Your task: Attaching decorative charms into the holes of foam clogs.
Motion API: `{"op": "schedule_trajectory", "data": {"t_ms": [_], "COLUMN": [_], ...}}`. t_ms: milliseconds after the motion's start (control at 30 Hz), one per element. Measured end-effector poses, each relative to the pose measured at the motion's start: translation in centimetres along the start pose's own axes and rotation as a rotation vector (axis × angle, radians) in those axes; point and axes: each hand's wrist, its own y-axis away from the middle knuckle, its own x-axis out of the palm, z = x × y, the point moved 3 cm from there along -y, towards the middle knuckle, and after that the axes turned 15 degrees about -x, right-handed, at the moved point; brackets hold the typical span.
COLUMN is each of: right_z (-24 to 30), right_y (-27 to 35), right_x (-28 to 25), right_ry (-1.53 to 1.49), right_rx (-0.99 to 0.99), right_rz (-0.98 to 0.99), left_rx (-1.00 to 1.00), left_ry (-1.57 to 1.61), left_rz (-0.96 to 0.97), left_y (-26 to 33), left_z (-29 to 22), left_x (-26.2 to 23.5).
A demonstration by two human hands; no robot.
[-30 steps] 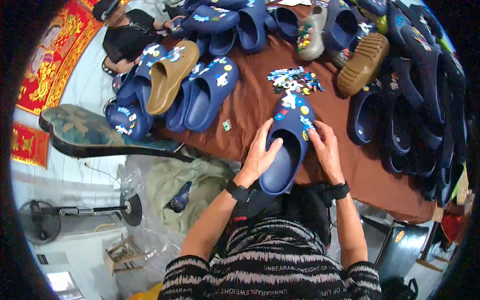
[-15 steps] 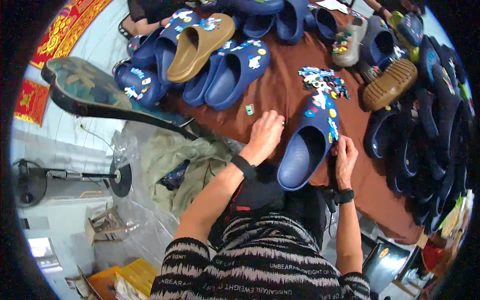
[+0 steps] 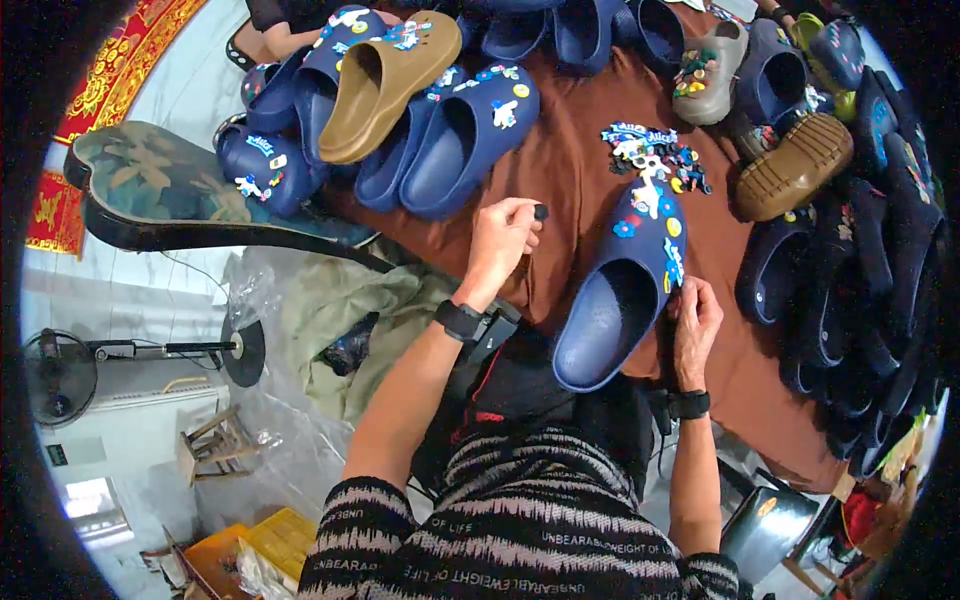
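Fingers of your right hand [image 3: 693,325] press against the side of the navy-blue foam clog [image 3: 620,290], which lies on the brown tablecloth [image 3: 580,190] with its open heel toward you and bright charms across its toe. Your left hand [image 3: 497,247] hovers beside it, pinching a small dark button-like stud [image 3: 541,212]. Beyond lies a heap of loose colourful charms [image 3: 655,158].

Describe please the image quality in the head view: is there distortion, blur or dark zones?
Head view: strong fisheye bending, so the brown table edge curves and a black ring frames the picture. Lighting is even and soft. The left hand and the blue clog under the right hand look sharp; the dark clogs at the right rim lose detail.
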Motion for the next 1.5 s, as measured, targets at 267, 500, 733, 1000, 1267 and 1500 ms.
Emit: {"op": "schedule_trajectory", "data": {"t_ms": [267, 500, 733, 1000, 1267, 1500], "right_z": [-0.2, -0.7, -1.5, -0.7, -1.7, -0.8], "right_y": [0.0, 0.3, 0.1, 0.0, 0.3, -0.1], "right_x": [0.2, 0.0, -0.1, 0.4, 0.5, -0.2], "right_ry": [0.024, -0.037, -0.032, -0.072, -0.067, 0.065], "right_rx": [-0.033, 0.015, -0.011, -0.031, -0.003, -0.085], "right_rz": [-0.014, -0.033, -0.030, -0.014, -0.027, 0.002], "left_rx": [0.580, 0.701, 0.598, 0.739, 0.624, 0.606], "left_ry": [-0.455, -0.916, -0.971, -0.935, -0.785, -0.788], "left_rz": [-0.513, -0.405, -0.332, -0.507, -0.456, -0.371], "left_y": [0.7, 1.1, -0.6, -1.1, -0.9, -1.6], "left_z": [-1.7, 0.7, 1.7, 1.8, 1.2, 0.6], "left_x": [-3.9, -2.2, -3.2, -4.3, -4.1, -4.4]}}
